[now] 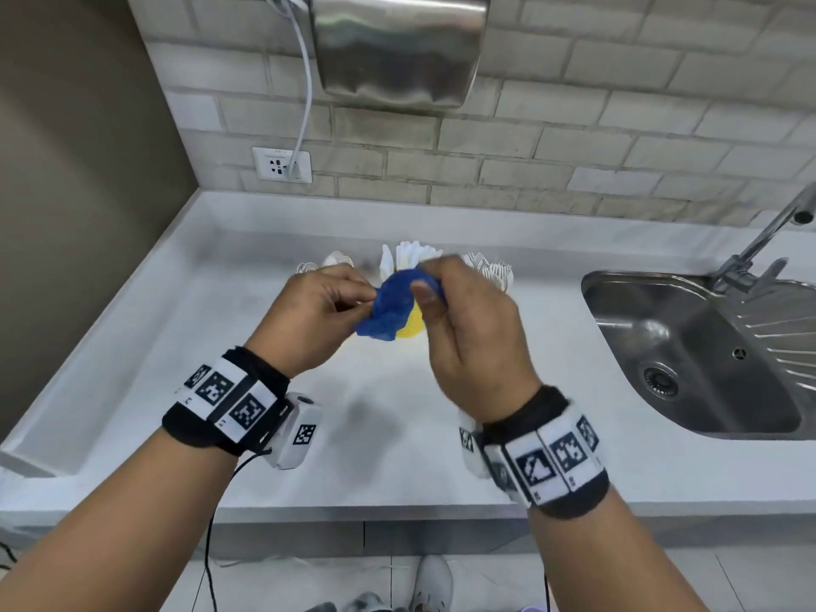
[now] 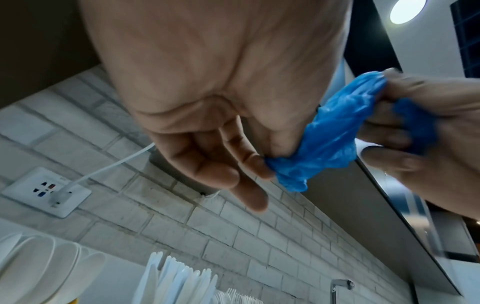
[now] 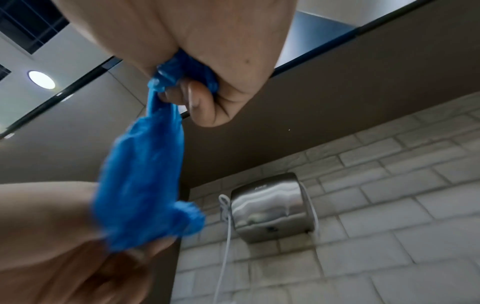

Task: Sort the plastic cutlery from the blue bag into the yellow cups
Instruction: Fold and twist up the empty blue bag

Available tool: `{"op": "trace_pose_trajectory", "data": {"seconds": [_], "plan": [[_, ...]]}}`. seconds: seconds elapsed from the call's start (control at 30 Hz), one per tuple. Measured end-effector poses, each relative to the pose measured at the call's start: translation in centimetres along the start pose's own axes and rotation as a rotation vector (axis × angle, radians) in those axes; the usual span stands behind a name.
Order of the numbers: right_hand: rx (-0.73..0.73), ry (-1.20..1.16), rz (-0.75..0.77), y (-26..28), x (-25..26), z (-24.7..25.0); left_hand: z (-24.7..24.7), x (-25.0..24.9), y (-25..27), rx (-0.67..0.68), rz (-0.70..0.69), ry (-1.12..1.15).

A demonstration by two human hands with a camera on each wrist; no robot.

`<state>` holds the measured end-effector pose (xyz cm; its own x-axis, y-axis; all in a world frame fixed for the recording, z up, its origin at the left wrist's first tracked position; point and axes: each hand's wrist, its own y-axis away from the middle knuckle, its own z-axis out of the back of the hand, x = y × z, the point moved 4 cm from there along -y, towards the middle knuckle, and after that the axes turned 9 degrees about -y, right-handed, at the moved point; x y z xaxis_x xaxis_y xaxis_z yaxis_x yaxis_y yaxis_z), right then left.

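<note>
A crumpled blue plastic bag (image 1: 391, 304) hangs between both hands above the counter. My left hand (image 1: 329, 298) pinches one end of it, and in the left wrist view the blue bag (image 2: 330, 135) is caught between thumb and fingers. My right hand (image 1: 441, 293) grips the other end, bunched in curled fingers, as the blue bag (image 3: 145, 181) shows in the right wrist view. Behind the hands stands a yellow cup (image 1: 408, 324), mostly hidden, with white knives (image 1: 408, 256) upright. White spoons (image 1: 333, 260) show to the left and white forks (image 1: 492, 269) to the right.
A steel sink (image 1: 689, 346) with a tap (image 1: 770, 231) lies at the right of the white counter (image 1: 375, 435). A steel hand dryer (image 1: 397, 46) hangs on the brick wall, its white cable running to a socket (image 1: 282, 164). A brown wall bounds the left.
</note>
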<state>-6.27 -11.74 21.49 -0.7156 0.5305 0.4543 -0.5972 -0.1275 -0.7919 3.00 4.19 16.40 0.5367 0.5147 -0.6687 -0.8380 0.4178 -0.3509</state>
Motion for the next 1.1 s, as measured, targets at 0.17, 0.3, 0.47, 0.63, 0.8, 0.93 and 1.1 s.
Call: {"op": "trace_pose_trajectory", "data": {"seconds": [0.17, 0.3, 0.47, 0.63, 0.8, 0.93, 1.1], "plan": [[-0.012, -0.026, -0.079, -4.4, -3.2, 0.3, -0.3, -1.6, 0.9, 0.155, -0.068, 0.037], [-0.015, -0.087, -0.211, -5.7, -6.9, -0.8, 0.6, -2.1, 0.9, 0.03, -0.152, 0.088], [0.085, -0.128, -0.364, -2.9, -9.6, -4.3, 1.8, -3.4, 0.7, -0.145, -0.194, 0.082], [0.063, -0.057, -0.318, 2.2, -7.5, -6.7, 3.0, -3.8, 0.6, -0.299, -0.155, 0.167], [0.12, -0.097, -0.392, 6.2, -4.9, -8.1, 2.5, -3.1, 0.4, -0.34, -0.094, 0.136], [0.175, -0.093, -0.399, 7.6, -3.5, -7.8, 2.0, -3.0, 0.6, -0.374, -0.073, 0.068], [0.174, 0.039, -0.209, 7.4, -2.6, -5.5, 1.9, -2.0, 0.3, -0.395, -0.049, 0.02]]}}
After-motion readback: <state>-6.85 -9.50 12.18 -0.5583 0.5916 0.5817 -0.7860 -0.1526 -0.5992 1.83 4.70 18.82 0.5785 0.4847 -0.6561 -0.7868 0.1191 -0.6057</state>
